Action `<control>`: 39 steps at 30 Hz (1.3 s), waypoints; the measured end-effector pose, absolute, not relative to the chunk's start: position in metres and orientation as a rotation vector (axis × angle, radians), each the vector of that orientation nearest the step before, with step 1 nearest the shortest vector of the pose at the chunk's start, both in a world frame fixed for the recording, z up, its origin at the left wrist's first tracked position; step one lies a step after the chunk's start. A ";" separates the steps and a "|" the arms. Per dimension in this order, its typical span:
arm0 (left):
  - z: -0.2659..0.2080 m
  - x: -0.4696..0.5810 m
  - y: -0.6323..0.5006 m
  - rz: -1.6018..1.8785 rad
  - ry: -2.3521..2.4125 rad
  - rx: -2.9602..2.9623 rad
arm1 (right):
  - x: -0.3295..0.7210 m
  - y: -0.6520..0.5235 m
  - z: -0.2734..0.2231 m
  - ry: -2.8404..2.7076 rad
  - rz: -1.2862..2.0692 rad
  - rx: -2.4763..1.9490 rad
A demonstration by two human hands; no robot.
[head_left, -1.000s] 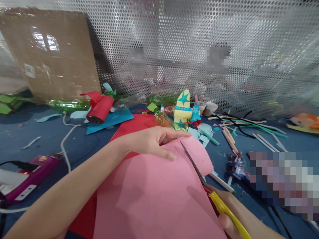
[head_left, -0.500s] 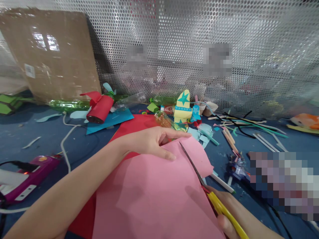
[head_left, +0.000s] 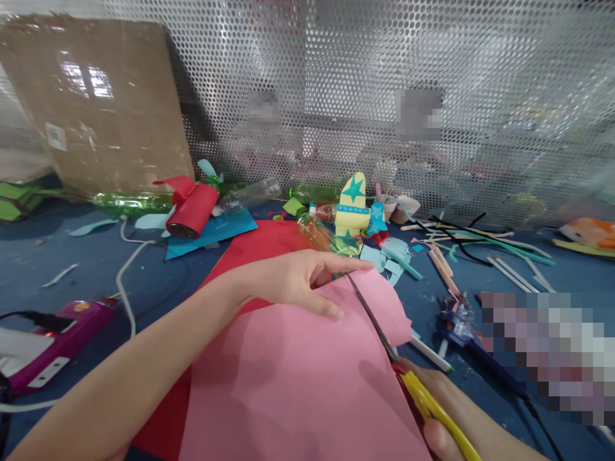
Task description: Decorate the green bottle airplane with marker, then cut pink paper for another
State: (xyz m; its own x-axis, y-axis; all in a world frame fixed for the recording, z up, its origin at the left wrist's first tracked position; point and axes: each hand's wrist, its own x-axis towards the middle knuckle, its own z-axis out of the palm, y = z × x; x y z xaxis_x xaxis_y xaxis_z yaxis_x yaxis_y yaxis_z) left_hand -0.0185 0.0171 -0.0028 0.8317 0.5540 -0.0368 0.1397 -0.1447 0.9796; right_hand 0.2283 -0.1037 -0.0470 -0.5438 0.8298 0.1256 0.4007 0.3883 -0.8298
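A large sheet of pink paper [head_left: 288,371] fills the lower middle of the view. My left hand [head_left: 307,282] holds its far edge, with the thumb on top of the sheet and the index finger stretched along the edge. Yellow-handled scissors [head_left: 432,410] are gripped in my right hand [head_left: 444,390] at the lower right. Their dark blades lie across the pink paper, pointing up and left toward the fingers of my left hand. To the right of the blades, a rounded flap of the paper curls up. Beneath the pink sheet lies red paper [head_left: 264,246].
A glue gun [head_left: 475,349] lies at right, beside wooden sticks [head_left: 442,266]. A purple power strip [head_left: 52,346] and white cord [head_left: 127,282] are at left. Behind stand a red paper-wrapped bottle [head_left: 192,208], a yellow starred craft [head_left: 353,211] and a cardboard sheet [head_left: 110,109] against perforated metal.
My left hand and the far edge of the pink paper have shifted slightly right and toward me. The scissors stay nearly in place, still gripped.
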 end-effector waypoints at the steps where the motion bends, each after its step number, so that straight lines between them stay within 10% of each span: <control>1: -0.003 -0.019 0.017 0.385 0.544 1.708 | 0.228 -0.104 -0.048 -2.121 1.041 -1.048; 39: -0.002 -0.019 0.016 0.397 0.574 1.722 | 0.231 -0.093 -0.071 -2.068 1.208 -1.021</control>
